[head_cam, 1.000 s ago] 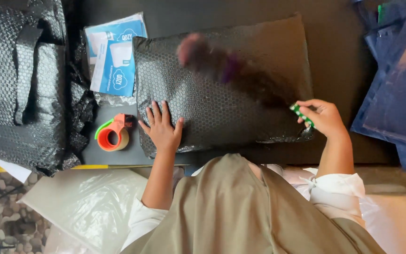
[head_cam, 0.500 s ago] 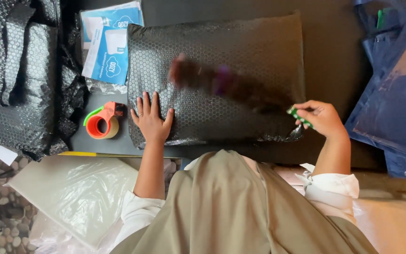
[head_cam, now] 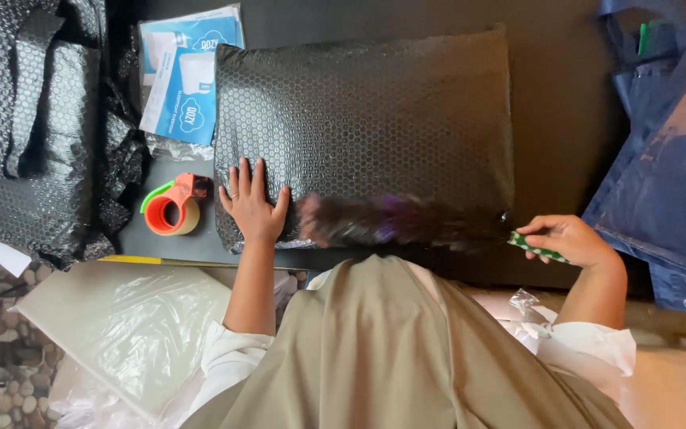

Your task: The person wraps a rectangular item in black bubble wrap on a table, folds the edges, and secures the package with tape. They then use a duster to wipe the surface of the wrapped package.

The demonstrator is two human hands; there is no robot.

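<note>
Bubble-wrapped parcel (head_cam: 367, 135), black and pillow-shaped, lies flat in the middle of the dark counter (head_cam: 565, 119), long side facing the person. The left hand (head_cam: 252, 208) sits on its near left corner, palm down, fingers spread, nothing held, just pressing flat on the wrap. The right hand (head_cam: 569, 238) is off the parcel's near right corner, its grip closed around a small green-and-white handle (head_cam: 535, 246). From that handle a blurry dark streak with a bit of purple (head_cam: 395, 222) runs along the parcel's near edge toward the left hand; it's too smeared to tell what it is.

Just left of the left hand there's an orange tape dispenser with a green tab (head_cam: 171, 210), on the counter beside the parcel's corner. Behind that, a blue-and-white printed packet (head_cam: 188, 79) is touching the parcel's far left edge. A big heap of loose black bubble wrap (head_cam: 33, 127) fills the far left side. Blue fabric (head_cam: 668, 183) is piled at the right. Down by the person's left arm, a clear plastic bag over a pale flat board (head_cam: 129, 326).
</note>
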